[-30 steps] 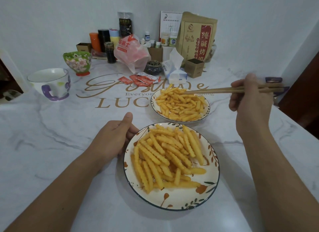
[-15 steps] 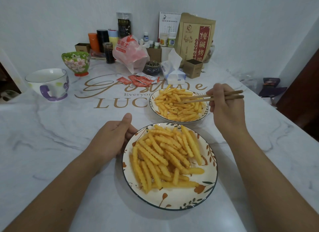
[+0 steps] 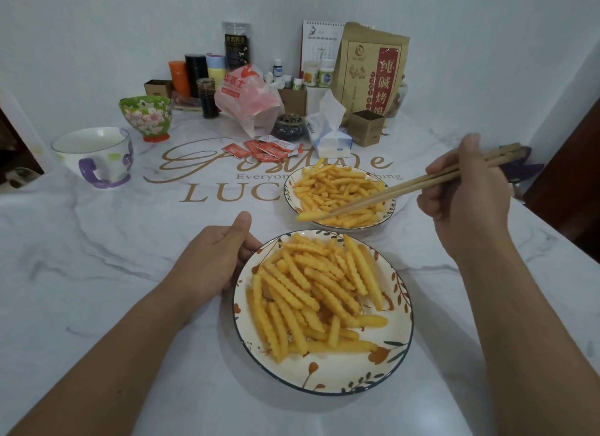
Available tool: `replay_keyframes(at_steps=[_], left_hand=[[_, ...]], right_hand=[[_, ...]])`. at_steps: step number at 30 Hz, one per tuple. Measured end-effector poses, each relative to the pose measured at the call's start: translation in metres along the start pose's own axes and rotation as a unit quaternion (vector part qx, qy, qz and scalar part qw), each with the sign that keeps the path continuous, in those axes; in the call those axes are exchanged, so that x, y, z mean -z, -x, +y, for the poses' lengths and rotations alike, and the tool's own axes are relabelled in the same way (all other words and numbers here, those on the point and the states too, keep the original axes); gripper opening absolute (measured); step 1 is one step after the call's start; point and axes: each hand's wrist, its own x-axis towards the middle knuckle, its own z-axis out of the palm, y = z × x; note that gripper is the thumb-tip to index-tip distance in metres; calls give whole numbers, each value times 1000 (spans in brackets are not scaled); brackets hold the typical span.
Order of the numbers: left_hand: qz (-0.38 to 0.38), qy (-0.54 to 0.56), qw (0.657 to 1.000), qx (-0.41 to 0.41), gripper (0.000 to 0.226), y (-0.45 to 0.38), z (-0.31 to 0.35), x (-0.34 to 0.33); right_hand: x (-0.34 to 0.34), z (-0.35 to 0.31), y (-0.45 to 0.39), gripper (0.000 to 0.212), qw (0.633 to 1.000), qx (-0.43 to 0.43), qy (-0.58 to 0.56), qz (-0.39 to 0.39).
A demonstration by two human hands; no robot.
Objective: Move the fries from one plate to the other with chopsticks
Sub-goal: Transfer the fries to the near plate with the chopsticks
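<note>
Seen from above: right hand (image 3: pixel 467 205) gripped chopsticks (image 3: pixel 412 188), tips pinching one fry (image 3: pixel 310 215) over the far plate (image 3: pixel 388 213)'s near rim, while left hand (image 3: pixel 211 266) curled against the near plate (image 3: pixel 324 375), seemingly to steady it.

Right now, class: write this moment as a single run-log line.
right hand: holds chopsticks | chopsticks: pinch one fry at far plate | left hand: steadies near plate

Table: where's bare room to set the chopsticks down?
Bare marble lies left of the near plate and left hand, below the mug, and right of the far plate. Crowded along the back wall around the plastic bag.
</note>
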Motion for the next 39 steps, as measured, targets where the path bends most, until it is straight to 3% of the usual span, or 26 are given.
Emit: replay_keyframes(at_steps=[6,12,15,23,35,39], left_hand=[[1,-7,1000,-4,65,-2,-1,0],[0,-4,1000,-4,65,-1,0,0],[0,-2,1000,-4,65,-2,-2,0],[1,-8,1000,0,66,-2,-3,0],[-3,0,1000,0,66,-2,-2,0],[1,-6,1000,0,65,-3,-2,0]], right_hand=[[2,-3,1,63,996,12,66,-53],[9,-4,-5,51,999,13,13,51],[9,3,-9,42,992,59,60,96],[9,31,-11,32,948,168,271,-8],[-5,44,-8,34,927,189,324,-25],[-3,40,-10,38,941,190,280,4]])
